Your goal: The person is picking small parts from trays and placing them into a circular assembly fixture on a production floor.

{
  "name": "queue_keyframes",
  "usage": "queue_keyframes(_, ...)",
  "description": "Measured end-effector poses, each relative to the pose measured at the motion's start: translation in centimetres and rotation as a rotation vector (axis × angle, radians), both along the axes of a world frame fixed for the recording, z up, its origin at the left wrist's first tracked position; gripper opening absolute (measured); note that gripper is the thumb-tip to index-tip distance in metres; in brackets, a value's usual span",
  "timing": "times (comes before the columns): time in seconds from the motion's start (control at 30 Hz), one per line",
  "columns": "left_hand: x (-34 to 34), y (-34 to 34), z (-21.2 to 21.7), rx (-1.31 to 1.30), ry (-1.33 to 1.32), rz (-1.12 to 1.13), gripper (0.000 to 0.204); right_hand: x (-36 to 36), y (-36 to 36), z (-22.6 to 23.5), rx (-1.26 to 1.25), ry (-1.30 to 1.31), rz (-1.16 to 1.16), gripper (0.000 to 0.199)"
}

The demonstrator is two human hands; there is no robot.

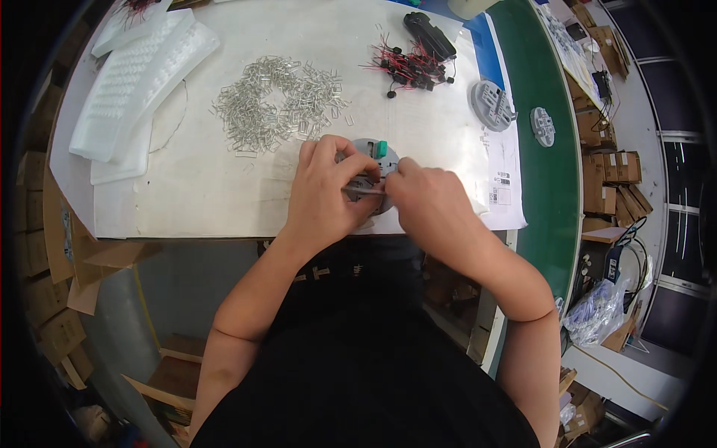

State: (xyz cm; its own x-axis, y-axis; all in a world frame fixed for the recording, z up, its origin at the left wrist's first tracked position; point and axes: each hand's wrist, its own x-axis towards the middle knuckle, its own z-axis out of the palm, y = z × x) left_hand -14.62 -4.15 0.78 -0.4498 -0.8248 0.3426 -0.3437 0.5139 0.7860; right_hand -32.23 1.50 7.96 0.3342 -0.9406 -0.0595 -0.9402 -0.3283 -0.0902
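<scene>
A round grey plastic part (371, 153) with a green tab on its top lies near the front edge of the white table (224, 194). My left hand (323, 193) grips the part from the left, fingers curled over its rim. My right hand (427, 201) pinches a small metal clip against the part's right side. Both hands touch over the part and hide most of it.
A pile of metal clips (280, 101) lies behind the hands. Small black parts with red wires (407, 67) and a black tool (429, 33) sit farther back. White foam trays (138, 75) are at the left. Two more grey round parts (491, 104) rest by the green conveyor belt (549, 187) at right.
</scene>
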Motion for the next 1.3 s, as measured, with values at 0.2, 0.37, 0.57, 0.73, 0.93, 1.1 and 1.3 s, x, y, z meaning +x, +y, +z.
queue_keyframes(0.2, -0.4, -0.1, -0.2, -0.036, -0.027, 0.024, 0.020, -2.7, 0.2, -2.3, -0.096, -0.902, -0.220, 0.031)
queue_keyframes(0.37, -0.5, 0.3, 0.0, -0.019, -0.047, 0.028, 0.016, 0.7, -0.8, -4.5, -0.239, -1.743, -0.331, 0.050)
queue_keyframes(0.57, -0.4, 0.1, 0.3, -0.071, -0.080, 0.016, 0.030, 1.2, -1.4, -6.5, -0.317, -1.481, -0.162, 0.056)
queue_keyframes(0.73, -0.6, 0.0, 2.8, -0.120, -0.128, 0.033, 0.063, 1.0, -1.3, -5.8, -0.209, -1.477, -0.199, 0.058)
queue_keyframes(0.93, -0.1, -0.7, 6.0, 0.113, -0.188, -0.236, 0.088, -4.2, 0.9, 2.2, -0.168, -1.894, -0.235, 0.057)
queue_keyframes(1.1, -1.6, -1.4, 4.4, -0.348, -0.308, -0.199, 0.095, -6.8, 2.0, 0.9, -0.092, -1.332, -0.479, 0.052)
queue_keyframes(1.3, -6.1, -3.1, 6.5, -0.199, -0.753, -0.274, 0.097, -6.5, 2.3, -1.4, -0.140, -1.513, -0.631, 0.047)
